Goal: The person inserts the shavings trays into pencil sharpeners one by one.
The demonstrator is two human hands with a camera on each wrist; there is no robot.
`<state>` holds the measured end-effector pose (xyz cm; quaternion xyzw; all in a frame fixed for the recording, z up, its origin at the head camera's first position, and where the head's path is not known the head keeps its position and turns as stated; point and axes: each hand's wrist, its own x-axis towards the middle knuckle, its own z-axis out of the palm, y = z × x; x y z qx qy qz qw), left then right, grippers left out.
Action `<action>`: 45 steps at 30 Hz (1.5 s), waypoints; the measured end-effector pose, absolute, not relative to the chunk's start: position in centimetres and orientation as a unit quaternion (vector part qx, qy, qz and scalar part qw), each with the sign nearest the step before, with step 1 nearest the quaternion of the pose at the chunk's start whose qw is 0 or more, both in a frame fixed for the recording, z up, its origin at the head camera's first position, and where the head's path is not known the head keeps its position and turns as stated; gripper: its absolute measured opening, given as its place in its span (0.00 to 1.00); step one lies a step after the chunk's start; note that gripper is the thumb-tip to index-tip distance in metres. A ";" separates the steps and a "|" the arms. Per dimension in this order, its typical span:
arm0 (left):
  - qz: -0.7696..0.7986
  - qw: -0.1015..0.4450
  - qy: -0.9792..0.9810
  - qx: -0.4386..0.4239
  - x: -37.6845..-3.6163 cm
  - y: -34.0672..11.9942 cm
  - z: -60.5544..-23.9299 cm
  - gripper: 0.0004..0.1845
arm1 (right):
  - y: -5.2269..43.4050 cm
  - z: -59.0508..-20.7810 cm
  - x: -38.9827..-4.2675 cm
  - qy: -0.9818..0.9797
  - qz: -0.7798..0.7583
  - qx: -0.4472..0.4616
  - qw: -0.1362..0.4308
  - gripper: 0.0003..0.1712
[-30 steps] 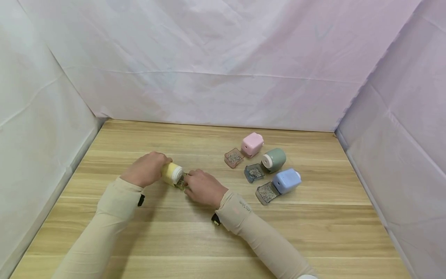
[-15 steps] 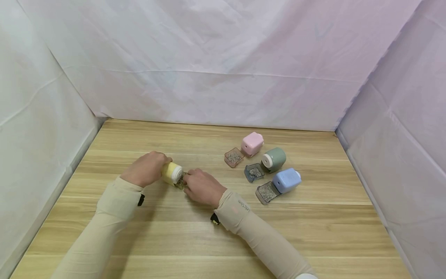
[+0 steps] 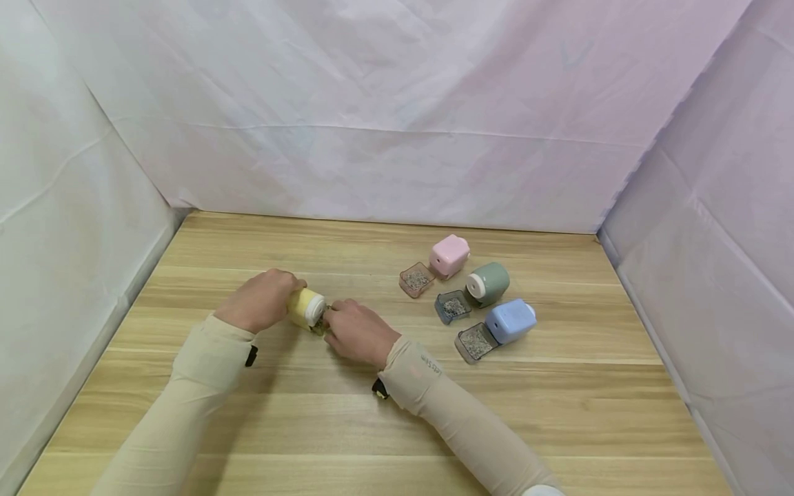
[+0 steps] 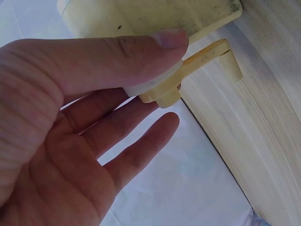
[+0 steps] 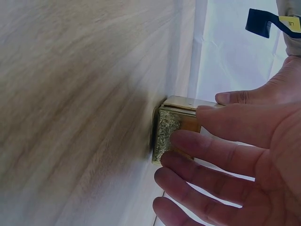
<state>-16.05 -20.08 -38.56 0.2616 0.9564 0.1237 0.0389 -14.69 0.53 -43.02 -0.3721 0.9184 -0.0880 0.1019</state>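
A person's right hand [image 3: 356, 334] is pinching a small shavings drawer [image 5: 170, 134] at the mouth of a yellow pencil sharpener [image 3: 305, 308], which the left hand [image 3: 260, 300] is gripping on the wooden surface [image 3: 372, 427] — the drawer apparently half seated. Next move likely calls for a straight, steady slide. Beyond, three more sharpeners [image 3: 486, 284] are lying with drawers out — contents blurred, the yellow drawer's seating hidden.

Four pencil sharpeners are lying on the wooden table [image 3: 558, 413]: a yellow one [image 3: 305, 307] at the left, and a pink one [image 3: 449, 255], a green one [image 3: 487, 284] and a blue one [image 3: 511, 321] at the right. Four small shaving drawers are showing: three open ones [image 3: 416, 280] [image 3: 453, 306] [image 3: 474, 342] beside the right sharpeners, and one [image 5: 171, 133] at the yellow sharpener. Two hands, the left [image 3: 260, 300] and the right [image 3: 358, 333], are working there.
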 end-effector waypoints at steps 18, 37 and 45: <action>0.128 0.034 0.956 0.263 -15.9 -20.0 -38.5 0.19 | -0.1 -43.1 -14.5 0.919 -0.082 -0.376 0.091 0.13; 0.102 0.006 0.959 0.263 -15.0 -20.2 -39.3 0.16 | 1.1 -43.6 -13.8 0.906 -0.097 -0.406 0.073 0.17; 0.080 -0.059 0.955 0.279 -13.8 -20.2 -39.8 0.32 | 3.9 -42.2 -13.4 0.905 -0.098 -0.407 0.075 0.22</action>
